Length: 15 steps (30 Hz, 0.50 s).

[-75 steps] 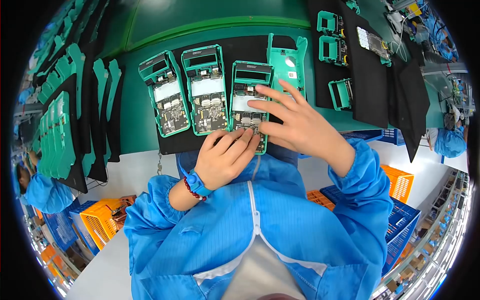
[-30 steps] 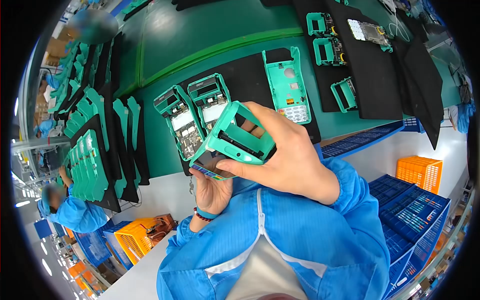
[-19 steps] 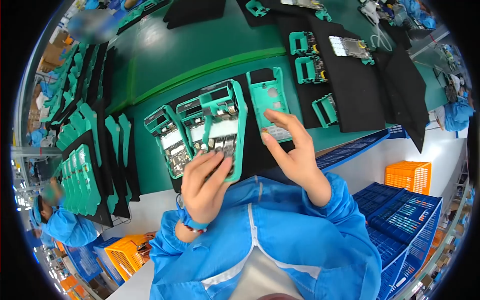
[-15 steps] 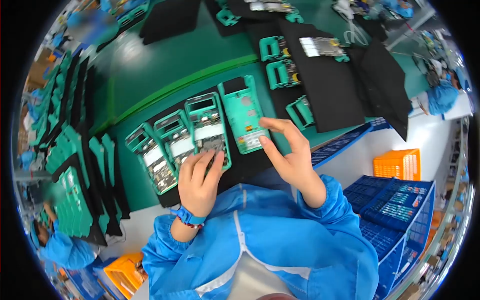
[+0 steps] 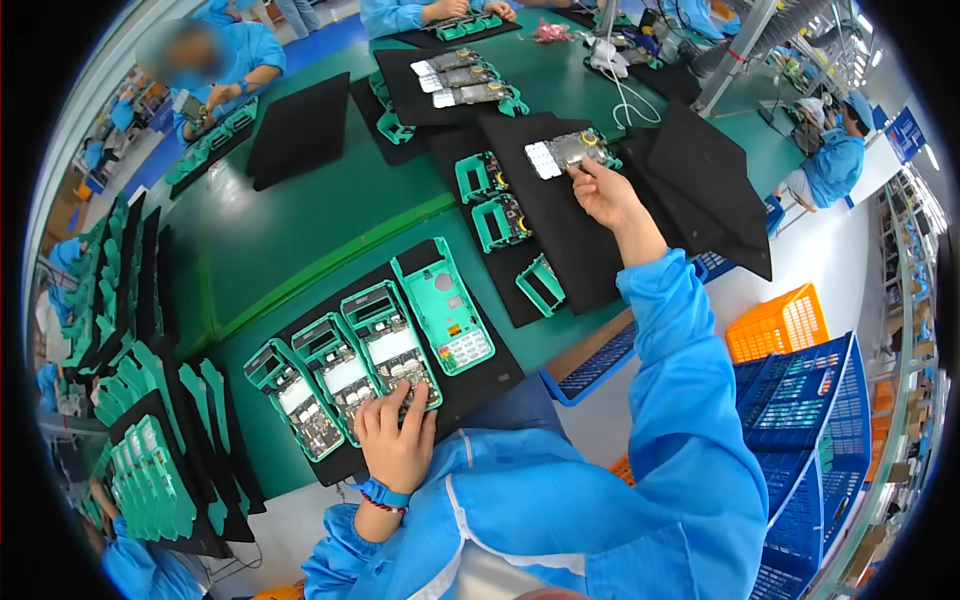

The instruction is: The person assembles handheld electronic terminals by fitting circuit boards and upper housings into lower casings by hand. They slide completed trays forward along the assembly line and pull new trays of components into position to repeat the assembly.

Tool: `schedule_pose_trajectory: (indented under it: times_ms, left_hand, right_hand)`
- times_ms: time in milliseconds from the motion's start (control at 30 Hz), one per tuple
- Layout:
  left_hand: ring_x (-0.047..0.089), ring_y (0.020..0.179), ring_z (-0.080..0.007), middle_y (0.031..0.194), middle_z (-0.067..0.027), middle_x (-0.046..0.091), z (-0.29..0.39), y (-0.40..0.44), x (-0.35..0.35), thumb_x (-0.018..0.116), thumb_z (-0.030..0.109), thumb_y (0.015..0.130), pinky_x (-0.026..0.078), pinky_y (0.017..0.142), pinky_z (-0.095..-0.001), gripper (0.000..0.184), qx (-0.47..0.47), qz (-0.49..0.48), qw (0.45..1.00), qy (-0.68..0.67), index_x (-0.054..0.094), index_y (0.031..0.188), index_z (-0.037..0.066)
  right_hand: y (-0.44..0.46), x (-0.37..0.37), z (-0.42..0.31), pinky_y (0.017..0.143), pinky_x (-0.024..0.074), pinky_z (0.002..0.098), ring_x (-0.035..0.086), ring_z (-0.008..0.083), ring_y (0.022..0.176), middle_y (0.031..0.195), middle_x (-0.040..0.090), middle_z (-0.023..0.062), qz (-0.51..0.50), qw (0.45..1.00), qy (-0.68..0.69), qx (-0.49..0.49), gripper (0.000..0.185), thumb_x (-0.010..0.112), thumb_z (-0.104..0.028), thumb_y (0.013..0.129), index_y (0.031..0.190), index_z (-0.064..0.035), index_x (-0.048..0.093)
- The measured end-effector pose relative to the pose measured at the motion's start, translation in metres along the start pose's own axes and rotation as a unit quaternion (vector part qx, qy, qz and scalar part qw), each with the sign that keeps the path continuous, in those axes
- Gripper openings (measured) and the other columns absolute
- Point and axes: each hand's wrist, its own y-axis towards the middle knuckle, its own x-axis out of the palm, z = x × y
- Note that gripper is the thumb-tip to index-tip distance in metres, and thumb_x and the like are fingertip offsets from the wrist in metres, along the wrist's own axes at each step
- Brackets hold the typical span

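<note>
Board (image 5: 570,153) lay on the right mat (image 5: 565,225), over the table (image 5: 310,210), its white keys (image 5: 543,160) pointing left. At its near side, the right hand (image 5: 610,200) had its thumb and index finger close together against it; whether they pinched it, I could not tell. The left hand (image 5: 395,440), fingers slightly spread, rested on the lower end of the filled case (image 5: 392,345), third from the left on the near mat (image 5: 490,385) by the table's near edge. Just right of that case was a shell (image 5: 438,300) with a keypad (image 5: 466,349).
</note>
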Motion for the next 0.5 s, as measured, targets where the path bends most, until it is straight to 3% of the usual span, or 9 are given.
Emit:
schedule_pose_trajectory:
  times_ms: [67, 167, 200, 267, 333, 367, 433, 500]
  left_hand:
    - [0.057, 0.114, -0.0342, 0.131, -0.0114, 0.063, 0.001, 0.002, -0.008, 0.079, 0.010, 0.083, 0.043, 0.101, -0.0483, 0.051, -0.008, -0.015, 0.999, -0.028, 0.068, 0.133, 0.010]
    - [0.059, 0.117, -0.0366, 0.131, -0.0172, 0.061, 0.007, 0.002, -0.023, 0.076, 0.006, 0.087, 0.046, 0.103, -0.0455, 0.052, -0.090, 0.021, 0.978, -0.187, 0.063, 0.137, 0.003]
    - [0.061, 0.116, -0.0392, 0.131, -0.0199, 0.060, 0.012, 0.007, -0.033, 0.078, 0.003, 0.087, 0.049, 0.100, -0.0432, 0.061, -0.094, 0.041, 0.978, -0.182, 0.057, 0.143, -0.002]
    - [0.058, 0.125, -0.0375, 0.138, -0.0234, 0.056, 0.013, 0.011, -0.045, 0.074, 0.005, 0.090, 0.045, 0.107, -0.0438, 0.072, -0.140, 0.048, 0.949, -0.279, 0.042, 0.154, -0.003]
    - [0.055, 0.131, -0.0359, 0.145, -0.0241, 0.052, 0.016, 0.024, -0.048, 0.072, 0.007, 0.091, 0.042, 0.112, -0.0431, 0.082, -0.174, 0.053, 0.914, -0.362, 0.029, 0.160, -0.003]
    - [0.055, 0.130, -0.0327, 0.146, -0.0225, 0.051, 0.015, 0.024, -0.044, 0.072, 0.009, 0.093, 0.042, 0.111, -0.0411, 0.083, -0.193, 0.039, 0.887, -0.417, 0.026, 0.161, -0.003]
    - [0.054, 0.128, -0.0263, 0.148, -0.0193, 0.049, 0.013, 0.021, -0.032, 0.071, 0.012, 0.096, 0.041, 0.110, -0.0371, 0.086, -0.234, 0.008, 0.814, -0.531, 0.019, 0.163, -0.002]
    - [0.054, 0.124, -0.0213, 0.148, -0.0166, 0.048, 0.013, 0.018, -0.024, 0.070, 0.013, 0.098, 0.042, 0.108, -0.0340, 0.086, -0.269, 0.015, 0.759, -0.593, 0.017, 0.163, -0.003]
  right_hand:
    - [0.003, 0.007, 0.013, 0.049, 0.0394, 0.0210, 0.046, 0.0078, 0.060, 0.086, 0.058, 0.0054, 0.042, 0.994, -0.058, -0.086, 0.019, 0.052, -0.021, 0.110, 0.098, -0.0061, 0.054]
    - [-0.069, 0.054, 0.058, 0.049, 0.0404, 0.0235, 0.052, 0.0069, 0.059, 0.080, 0.062, 0.0041, -0.036, 0.963, -0.169, -0.205, 0.019, 0.055, -0.021, 0.108, 0.096, -0.0060, 0.057]
    - [-0.099, 0.070, 0.075, 0.049, 0.0411, 0.0236, 0.053, 0.0069, 0.058, 0.077, 0.061, 0.0023, -0.050, 0.953, -0.219, -0.203, 0.020, 0.055, -0.020, 0.108, 0.094, -0.0065, 0.058]
    - [-0.160, 0.105, 0.111, 0.049, 0.0422, 0.0249, 0.055, 0.0075, 0.058, 0.072, 0.062, 0.0021, -0.090, 0.929, -0.307, -0.185, 0.019, 0.057, -0.018, 0.106, 0.092, -0.0054, 0.059]
    - [-0.197, 0.111, 0.149, 0.050, 0.0435, 0.0283, 0.058, 0.0113, 0.059, 0.069, 0.062, 0.0064, -0.170, 0.862, -0.435, -0.199, 0.016, 0.061, -0.014, 0.103, 0.093, -0.0027, 0.057]
    - [-0.207, 0.107, 0.165, 0.051, 0.0445, 0.0307, 0.059, 0.0142, 0.059, 0.069, 0.062, 0.0092, -0.222, 0.795, -0.517, -0.226, 0.015, 0.063, -0.012, 0.101, 0.093, -0.0015, 0.057]
    - [-0.236, 0.126, 0.174, 0.055, 0.0467, 0.0365, 0.062, 0.0217, 0.060, 0.071, 0.061, 0.0137, -0.277, 0.762, -0.557, -0.181, 0.017, 0.067, -0.011, 0.099, 0.095, -0.0003, 0.054]
    - [-0.246, 0.129, 0.188, 0.057, 0.0488, 0.0382, 0.065, 0.0260, 0.063, 0.074, 0.063, 0.0146, -0.303, 0.763, -0.548, -0.163, 0.018, 0.067, -0.012, 0.099, 0.096, -0.0008, 0.053]
